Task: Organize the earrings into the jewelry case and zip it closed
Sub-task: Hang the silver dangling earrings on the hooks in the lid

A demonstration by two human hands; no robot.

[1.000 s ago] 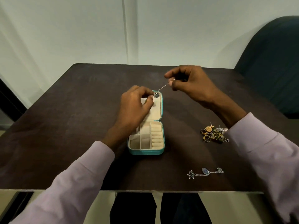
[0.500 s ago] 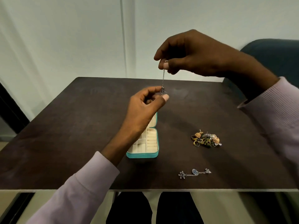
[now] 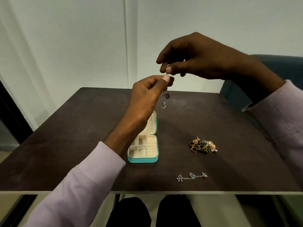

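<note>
Earrings are waiting nearest me on the desk (image 3: 68, 128): a chain earring (image 3: 191, 176) lying crosswise and a tangled pile (image 3: 202, 146), with the open jewelry case (image 3: 142, 149) just beyond my left sleeve. Above it, I am pinching a dangling earring (image 3: 165, 99) with both my left hand (image 3: 147, 95) and right hand (image 3: 200, 58), probably straightening it before placing it. It is hanging vertically, charm pointing down over the case lid.

dark table (image 3: 82, 128), what looks like a teal chair (image 3: 282, 66) behind
</note>
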